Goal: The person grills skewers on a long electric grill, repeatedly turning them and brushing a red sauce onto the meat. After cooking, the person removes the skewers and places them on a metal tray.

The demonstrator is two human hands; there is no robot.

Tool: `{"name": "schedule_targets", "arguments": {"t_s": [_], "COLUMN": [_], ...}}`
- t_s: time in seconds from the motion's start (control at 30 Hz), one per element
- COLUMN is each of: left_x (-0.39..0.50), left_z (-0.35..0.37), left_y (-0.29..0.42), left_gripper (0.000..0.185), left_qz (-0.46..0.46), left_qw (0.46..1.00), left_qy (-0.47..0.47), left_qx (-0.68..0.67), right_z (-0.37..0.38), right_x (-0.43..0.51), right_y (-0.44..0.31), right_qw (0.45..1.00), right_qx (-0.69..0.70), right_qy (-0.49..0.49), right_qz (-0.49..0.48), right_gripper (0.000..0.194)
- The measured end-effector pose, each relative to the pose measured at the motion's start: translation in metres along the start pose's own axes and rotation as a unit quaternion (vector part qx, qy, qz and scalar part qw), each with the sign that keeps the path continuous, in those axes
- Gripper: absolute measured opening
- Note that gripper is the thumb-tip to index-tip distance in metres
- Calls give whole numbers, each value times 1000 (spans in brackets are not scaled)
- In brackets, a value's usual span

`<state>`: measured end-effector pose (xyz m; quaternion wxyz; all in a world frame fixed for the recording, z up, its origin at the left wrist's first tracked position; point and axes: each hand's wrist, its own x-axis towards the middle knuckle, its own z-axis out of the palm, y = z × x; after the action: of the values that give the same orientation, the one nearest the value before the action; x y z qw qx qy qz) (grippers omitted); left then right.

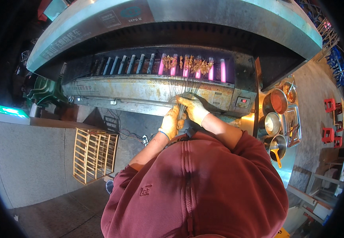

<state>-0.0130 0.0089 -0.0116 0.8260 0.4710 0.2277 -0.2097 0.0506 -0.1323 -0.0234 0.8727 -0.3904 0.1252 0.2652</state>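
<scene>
Both my hands wear stained work gloves and meet at the front edge of an electric barbecue grill [148, 87]. My left hand [171, 120] is closed around the gathered lower ends of a bundle of thin metal skewers [185, 86]. Just above it, my right hand [192, 107] grips the same bundle from the right. The skewers fan out away from me over the grill's front ledge. At their far ends, browned meat pieces [194, 64] lie above pink-glowing heating tubes [223, 70]. Toward the left, several tubes [131, 64] are unlit.
A metal hood [219, 13] overhangs the grill. To the right stand a pot of red seasoning [278, 101], a pot with pale contents [271, 123], a pot holding a yellow-handled brush [275, 154], and a metal tray [297, 131]. A slatted wooden rack [94, 154] and loose cables [129, 134] are at left.
</scene>
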Motion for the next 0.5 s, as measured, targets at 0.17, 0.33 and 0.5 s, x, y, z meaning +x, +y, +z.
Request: {"name": "schedule_targets", "arguments": {"t_s": [0.17, 0.33, 0.5], "left_x": [-2, -10, 3], "left_z": [-6, 6, 11], "left_y": [1, 10, 19], "left_gripper": [32, 21, 14], "left_qz": [-9, -24, -51], "left_qw": [998, 997, 997], "left_qy": [-24, -52, -48], "left_qx": [63, 48, 31], "right_z": [-4, -12, -11], "right_x": [9, 15, 15], "right_y": [7, 9, -6], "right_qw": [999, 1000, 996], "right_qx": [-41, -17, 21], "right_qy": [11, -13, -79], "right_qz": [-12, -13, 20], "right_gripper": [23, 24, 21]}}
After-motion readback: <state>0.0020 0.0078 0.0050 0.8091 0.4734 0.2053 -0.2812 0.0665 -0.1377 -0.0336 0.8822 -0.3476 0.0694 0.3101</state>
